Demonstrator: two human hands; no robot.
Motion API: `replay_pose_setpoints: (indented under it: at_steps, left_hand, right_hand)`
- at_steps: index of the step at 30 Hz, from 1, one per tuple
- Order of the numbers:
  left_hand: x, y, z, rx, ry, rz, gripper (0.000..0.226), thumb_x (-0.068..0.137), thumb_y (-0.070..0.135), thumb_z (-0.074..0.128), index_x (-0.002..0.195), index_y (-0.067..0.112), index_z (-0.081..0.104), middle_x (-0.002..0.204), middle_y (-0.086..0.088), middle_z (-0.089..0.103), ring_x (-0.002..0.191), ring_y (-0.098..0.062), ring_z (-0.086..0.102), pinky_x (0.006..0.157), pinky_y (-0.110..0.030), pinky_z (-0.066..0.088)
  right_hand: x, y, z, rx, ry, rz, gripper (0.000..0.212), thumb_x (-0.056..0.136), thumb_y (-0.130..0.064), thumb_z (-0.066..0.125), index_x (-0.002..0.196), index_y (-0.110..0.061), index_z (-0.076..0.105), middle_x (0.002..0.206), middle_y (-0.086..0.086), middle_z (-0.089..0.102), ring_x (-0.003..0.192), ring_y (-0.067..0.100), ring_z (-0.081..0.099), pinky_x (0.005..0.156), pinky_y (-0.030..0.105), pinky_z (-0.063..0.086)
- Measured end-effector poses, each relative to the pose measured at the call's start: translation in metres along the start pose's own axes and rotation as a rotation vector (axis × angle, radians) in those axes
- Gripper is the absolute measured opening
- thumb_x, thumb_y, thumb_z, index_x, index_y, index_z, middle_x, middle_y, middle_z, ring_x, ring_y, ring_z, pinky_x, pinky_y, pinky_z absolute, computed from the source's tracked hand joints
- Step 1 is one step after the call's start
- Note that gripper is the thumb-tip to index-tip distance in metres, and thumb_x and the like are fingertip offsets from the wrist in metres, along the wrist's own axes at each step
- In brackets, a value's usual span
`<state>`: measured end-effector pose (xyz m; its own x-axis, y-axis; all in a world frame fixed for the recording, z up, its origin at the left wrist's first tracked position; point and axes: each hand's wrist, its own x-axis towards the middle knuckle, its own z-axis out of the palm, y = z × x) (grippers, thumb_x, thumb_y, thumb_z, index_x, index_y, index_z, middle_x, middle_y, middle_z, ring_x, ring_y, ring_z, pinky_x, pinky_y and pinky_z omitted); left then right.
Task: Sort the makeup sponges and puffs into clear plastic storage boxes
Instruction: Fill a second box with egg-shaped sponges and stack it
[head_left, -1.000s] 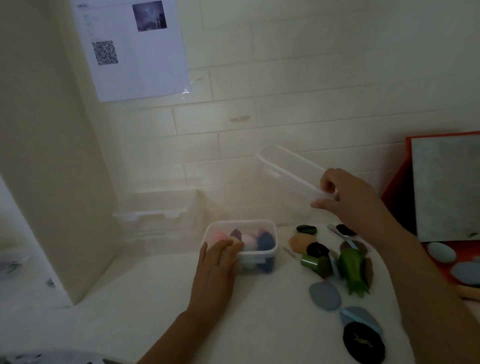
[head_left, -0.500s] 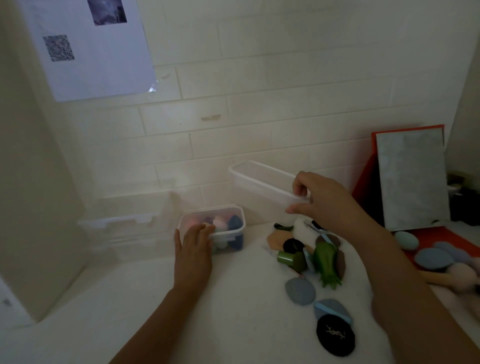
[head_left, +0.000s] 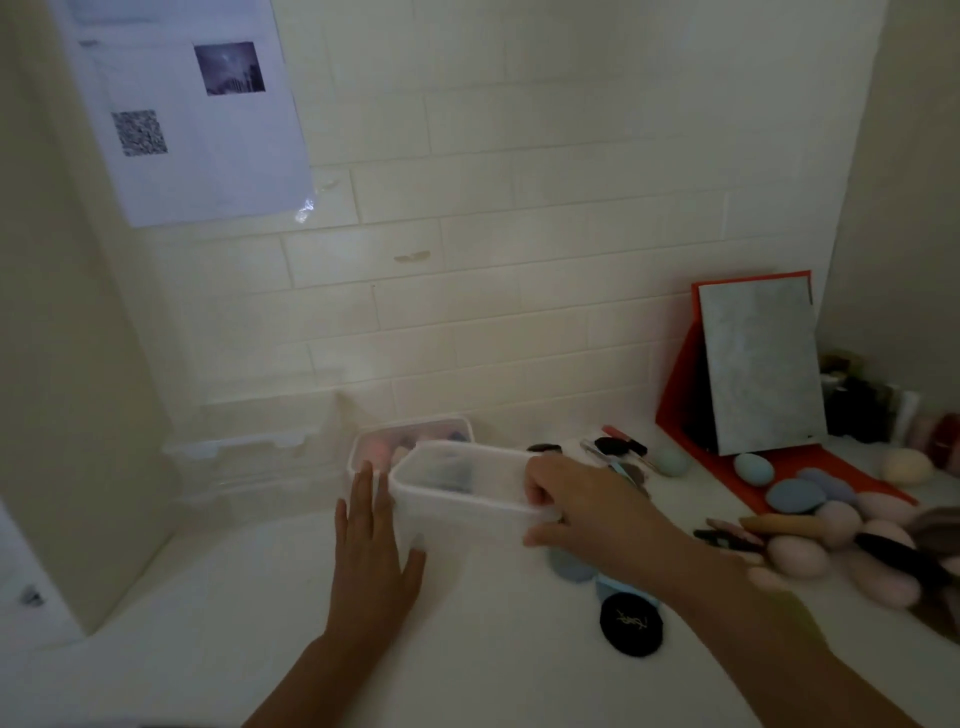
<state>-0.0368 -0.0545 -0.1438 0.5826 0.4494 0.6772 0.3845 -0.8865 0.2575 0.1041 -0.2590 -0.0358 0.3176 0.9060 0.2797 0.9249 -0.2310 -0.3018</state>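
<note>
At the far left, against the tiled wall, stood a large clear container (head_left: 244, 457), seemingly with nothing coloured inside, though the dim light made that hard to judge; just right of it, a small clear box (head_left: 410, 441) at the wall already held a handful of pink and dark sponges, so one box of the sort looked done. In front of it the left hand (head_left: 371, 561) lay flat on the white counter (head_left: 208, 597), fingers straight and released, gripping nothing, its fingertips just beside the left end of a second, empty box (head_left: 457, 483). The right hand (head_left: 582, 509) grasped that empty box by its right rim, fingers curled over the edge and thumb below; the box sat low in front of the filled one, partly hiding it. I judged the step in hand to be placing this fresh box ready for filling; nothing had gone into it yet.

To the right most of the work remained: a blue puff (head_left: 571, 566) and a black puff (head_left: 631, 621) with a gold logo lay loose on the counter near the right wrist; further right, egg-shaped sponges (head_left: 795, 496) in teal, blue, pink and cream were scattered on and around an orange tray (head_left: 724, 465) below a propped mirror (head_left: 758, 364), mixed with a wooden-handled brush (head_left: 779, 525); the task was, by my reckoning, well short of halfway.
</note>
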Motion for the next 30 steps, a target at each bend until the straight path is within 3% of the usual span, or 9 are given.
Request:
replay_pose_setpoints:
  at_steps: [3,8,11,16,18,20,23,26,30]
  left_hand:
    - [-0.02,0.0,-0.012,-0.002,-0.034,-0.036,0.097,0.067,0.027,0.057,0.146,0.014,0.003,0.155,-0.012,0.008,0.143,-0.024,0.004,0.115,-0.045,0.006]
    - [-0.039,0.013,-0.045,-0.049,-0.03,-0.009,0.104,0.072,0.038,0.068,0.148,0.009,0.003,0.155,-0.012,0.006,0.143,-0.018,0.003,0.116,-0.041,0.01]
    - [-0.05,0.033,-0.066,-0.187,-0.049,-0.053,0.123,0.061,0.039,0.082,0.148,0.02,-0.002,0.154,0.006,0.001,0.139,-0.009,0.011,0.107,-0.037,0.027]
    - [-0.063,0.047,-0.092,-0.415,-0.153,-0.075,0.12,0.049,0.06,0.078,0.139,0.05,0.0,0.142,0.033,0.013,0.127,0.006,0.027,0.101,-0.026,0.036]
    - [-0.073,0.048,-0.099,-0.405,-0.18,-0.055,0.114,0.047,0.072,0.071,0.135,0.061,-0.001,0.138,0.044,0.009,0.126,0.01,0.028,0.1,-0.023,0.036]
    - [-0.085,0.049,-0.1,-0.297,-0.137,0.053,0.1,0.058,0.074,0.062,0.138,0.057,0.005,0.144,0.038,0.009,0.133,0.011,0.019,0.102,-0.02,0.029]
    - [-0.096,0.053,-0.098,-0.196,-0.062,0.156,0.063,0.074,0.064,0.055,0.131,0.046,0.033,0.147,0.014,0.031,0.141,-0.005,0.018,0.108,-0.027,0.025]
    - [-0.097,0.064,-0.103,-0.106,-0.12,0.244,0.041,0.084,0.061,0.046,0.113,0.032,0.05,0.122,0.007,0.058,0.123,-0.004,0.042,0.113,-0.019,0.021]
    - [-0.088,0.081,-0.115,0.057,-0.241,0.269,0.044,0.07,0.048,0.073,0.106,0.03,0.055,0.103,0.012,0.064,0.097,-0.005,0.061,0.076,-0.011,0.046]
  right_hand:
    - [-0.016,-0.006,0.016,-0.005,-0.047,-0.039,0.032,0.081,-0.041,0.066,0.084,-0.027,0.037,0.079,-0.015,0.038,0.069,0.006,0.042,0.061,0.022,0.034]
    - [-0.034,-0.012,0.02,0.061,-0.056,-0.044,0.033,0.082,-0.038,0.067,0.082,-0.026,0.036,0.08,-0.013,0.04,0.065,0.005,0.039,0.06,0.022,0.034]
    - [-0.043,-0.012,0.018,0.089,-0.096,-0.01,0.038,0.082,-0.035,0.068,0.074,-0.031,0.031,0.087,-0.011,0.042,0.071,0.012,0.044,0.068,0.031,0.042]
    - [-0.059,-0.015,0.01,0.108,-0.156,0.013,0.039,0.081,-0.032,0.07,0.073,-0.031,0.031,0.083,-0.01,0.042,0.071,0.011,0.041,0.068,0.031,0.04]
    - [-0.066,-0.018,0.007,0.074,-0.161,-0.001,0.037,0.081,-0.031,0.07,0.075,-0.03,0.033,0.085,-0.01,0.043,0.07,0.009,0.041,0.066,0.027,0.039]
    - [-0.073,-0.021,0.007,0.044,-0.161,-0.019,0.035,0.081,-0.031,0.07,0.076,-0.031,0.035,0.089,-0.01,0.044,0.073,0.01,0.043,0.066,0.025,0.039]
    - [-0.081,-0.029,0.01,-0.022,-0.171,-0.067,0.03,0.083,-0.029,0.068,0.083,-0.027,0.039,0.095,-0.009,0.045,0.08,0.012,0.046,0.067,0.025,0.039]
    - [-0.084,-0.037,0.012,-0.123,-0.175,-0.102,0.027,0.085,-0.026,0.066,0.088,-0.023,0.04,0.098,-0.006,0.044,0.078,0.012,0.043,0.061,0.022,0.034]
    - [-0.087,-0.038,0.017,-0.133,-0.141,-0.075,0.026,0.086,-0.026,0.065,0.089,-0.024,0.039,0.1,-0.006,0.044,0.077,0.013,0.042,0.065,0.028,0.04]
